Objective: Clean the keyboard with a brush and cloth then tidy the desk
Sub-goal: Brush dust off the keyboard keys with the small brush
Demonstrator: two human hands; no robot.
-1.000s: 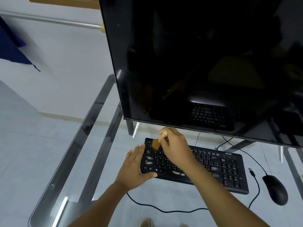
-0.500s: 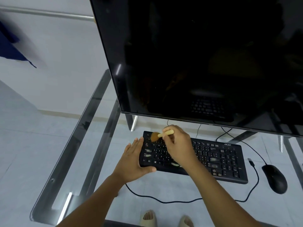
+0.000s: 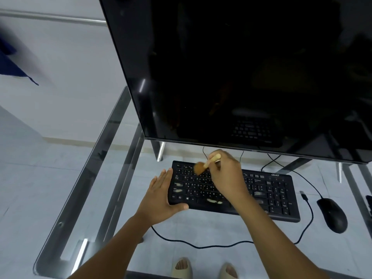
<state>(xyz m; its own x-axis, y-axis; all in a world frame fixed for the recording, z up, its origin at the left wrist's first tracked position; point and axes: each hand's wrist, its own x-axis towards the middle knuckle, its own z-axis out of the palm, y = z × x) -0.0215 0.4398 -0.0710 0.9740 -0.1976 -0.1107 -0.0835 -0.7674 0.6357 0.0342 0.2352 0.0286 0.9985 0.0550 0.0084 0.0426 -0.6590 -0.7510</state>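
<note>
A black keyboard (image 3: 267, 195) lies on the glass desk (image 3: 84, 190) below the monitor, with pale dusty smudges on some keys. My right hand (image 3: 227, 176) grips a small brush (image 3: 203, 165) by its light wooden handle; the brown bristles are blurred and touch the upper-left keys. My left hand (image 3: 161, 196) rests against the keyboard's left end with straight fingers, the thumb along the front edge. No cloth is in view.
A large dark monitor (image 3: 241, 73) stands close above the keyboard on metal feet. A black mouse (image 3: 333, 215) lies to the right, its cable looping along the desk front. A loose USB plug (image 3: 304, 196) sits by the keyboard's right end. The desk's left edge is near.
The brush has shifted a little to the right along the top key rows. The camera has tilted down, bringing my feet into view. My left hand keeps its place.
</note>
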